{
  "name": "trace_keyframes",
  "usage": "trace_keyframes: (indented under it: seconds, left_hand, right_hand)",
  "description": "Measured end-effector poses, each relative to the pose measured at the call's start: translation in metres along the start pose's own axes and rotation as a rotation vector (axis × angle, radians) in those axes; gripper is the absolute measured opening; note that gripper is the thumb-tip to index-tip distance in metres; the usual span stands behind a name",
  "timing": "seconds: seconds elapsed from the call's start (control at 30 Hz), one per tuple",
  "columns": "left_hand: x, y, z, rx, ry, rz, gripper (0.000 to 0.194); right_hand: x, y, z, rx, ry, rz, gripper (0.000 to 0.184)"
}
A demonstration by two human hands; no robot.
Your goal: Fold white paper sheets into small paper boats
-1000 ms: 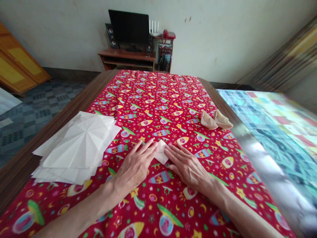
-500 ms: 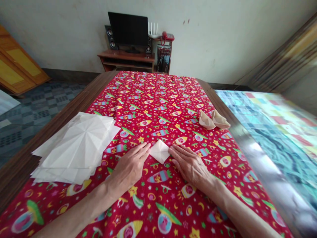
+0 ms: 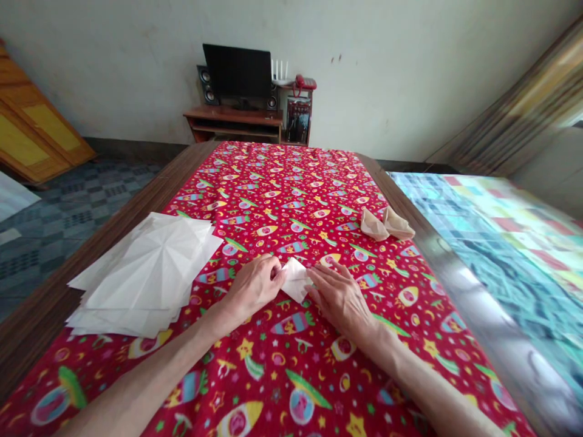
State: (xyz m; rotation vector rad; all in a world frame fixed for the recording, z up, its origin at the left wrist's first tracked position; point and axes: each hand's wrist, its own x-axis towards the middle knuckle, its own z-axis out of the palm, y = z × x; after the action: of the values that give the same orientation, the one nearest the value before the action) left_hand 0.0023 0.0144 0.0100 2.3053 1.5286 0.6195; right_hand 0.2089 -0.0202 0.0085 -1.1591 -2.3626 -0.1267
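A small folded white paper [image 3: 295, 280], diamond-shaped with crease lines, lies on the red patterned cloth between my hands. My left hand [image 3: 257, 282] has its fingers curled in, with thumb and forefinger pinching the paper's left corner. Over the right corner, my right hand [image 3: 340, 297] lies with fingers stretched out, its fingertips touching the paper. To the left rests a loose stack of creased white paper sheets [image 3: 150, 267]. Two folded paper shapes [image 3: 374, 226], cream-coloured and boat-like, stand side by side at the right.
The red cloth [image 3: 291, 376] covers a brown wooden table [image 3: 159, 182]. Beyond it stand a desk [image 3: 234, 115] with a monitor [image 3: 237, 71] and a red telephone [image 3: 304, 84]. A surface with a blue checked cover [image 3: 483, 243] adjoins at the right.
My left hand's fingers have gone from stretched out to curled and pinching the paper's left corner. My right hand stays at the right corner. The camera view has shifted slightly.
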Motion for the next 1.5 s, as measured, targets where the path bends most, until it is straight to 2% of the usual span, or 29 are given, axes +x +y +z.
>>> trace_keyframes:
  seconds: [0.1,0.2,0.37,0.43,0.5,0.53,0.6,0.67,0.73,0.83,0.93,1.03,1.13,1.2,1.27,1.33,1.4,1.47,1.5]
  left_hand:
    - [0.004,0.004,-0.001,-0.070,-0.007,-0.027,0.019]
    - [0.006,0.011,-0.005,-0.112,-0.012,-0.052,0.021]
    - [0.003,0.021,-0.017,-0.331,0.033,-0.029,0.029]
    - [0.001,0.021,-0.018,-0.391,0.112,0.008,0.029]
    - [-0.002,0.019,-0.015,-0.437,0.184,0.031,0.023]
    - [-0.004,0.017,-0.013,-0.470,0.189,0.036,0.027]
    - [-0.006,0.014,-0.006,-0.573,0.116,0.027,0.042]
    - [-0.007,0.013,0.000,-0.677,0.027,-0.029,0.045]
    - [-0.008,0.013,0.003,-0.716,-0.017,-0.099,0.036]
    - [-0.007,0.012,0.002,-0.689,-0.040,-0.133,0.023]
    - [-0.005,0.006,0.000,-0.652,-0.003,-0.107,0.026]
    - [0.000,-0.004,-0.002,-0.558,-0.006,-0.059,0.034]
    - [0.005,-0.014,-0.001,-0.416,-0.075,0.043,0.033]
    - [0.007,-0.017,0.001,-0.305,-0.082,0.102,0.035]
    - [0.008,-0.018,0.003,-0.173,-0.032,0.128,0.045]
    - [0.006,-0.017,0.006,-0.058,0.048,0.151,0.051]
    - [0.001,-0.014,0.006,-0.005,0.099,0.196,0.039]
    - [-0.007,-0.011,0.004,0.009,0.064,0.274,0.018]
    - [-0.012,-0.010,0.002,0.015,0.027,0.318,0.015]
  right_hand:
    - [0.007,-0.012,-0.001,-0.070,0.040,0.017,0.033]
    - [0.017,-0.025,-0.001,-0.070,0.027,0.029,0.040]
    - [0.029,-0.032,0.001,0.047,0.038,0.073,0.025]
    - [0.032,-0.027,0.001,0.180,0.056,0.188,0.022]
    - [0.034,-0.020,0.000,0.387,0.103,0.386,0.025]
    - [0.035,-0.017,0.001,0.524,0.125,0.491,0.028]
    - [0.038,-0.013,0.002,0.824,0.145,0.670,0.031]
    - [0.039,-0.011,0.004,1.070,0.117,0.765,0.034]
    - [0.038,-0.011,0.007,1.184,0.091,0.823,0.037]
    - [0.035,-0.011,0.009,1.217,0.045,0.861,0.037]
    - [0.032,-0.006,0.009,1.095,-0.012,0.799,0.034]
    - [0.029,0.001,0.009,0.770,-0.027,0.672,0.024]
    - [0.025,0.009,0.011,0.488,0.019,0.447,0.011]
    - [0.022,0.014,0.015,0.371,0.045,0.237,0.012]
    - [0.019,0.019,0.020,0.307,0.035,0.073,0.014]
    - [0.016,0.022,0.024,0.275,0.025,0.005,0.017]
    - [0.013,0.024,0.026,0.248,0.028,-0.006,0.018]
    - [0.011,0.023,0.025,0.228,0.015,-0.007,0.018]
    - [0.010,0.023,0.025,0.219,0.001,-0.007,0.019]
